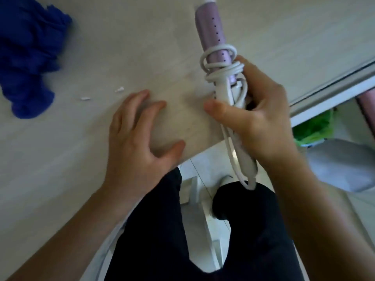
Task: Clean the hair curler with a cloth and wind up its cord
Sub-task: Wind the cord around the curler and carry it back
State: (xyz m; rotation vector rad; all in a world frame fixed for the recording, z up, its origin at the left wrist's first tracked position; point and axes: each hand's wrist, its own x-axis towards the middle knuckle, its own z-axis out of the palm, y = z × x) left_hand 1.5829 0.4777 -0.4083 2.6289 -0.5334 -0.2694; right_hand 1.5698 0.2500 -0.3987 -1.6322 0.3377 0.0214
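Right hand (261,122) gripping curler (210,31) handle, barrel beyond

Bare tabletop (142,47) between cloth (30,57) and curler (211,31).

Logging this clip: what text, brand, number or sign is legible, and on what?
None readable.
The hair curler in the right hand shows only a row of dark dots on its purple barrel, no lettering.
The blue cloth is plain.
The green item at the right is too blurred to tell.
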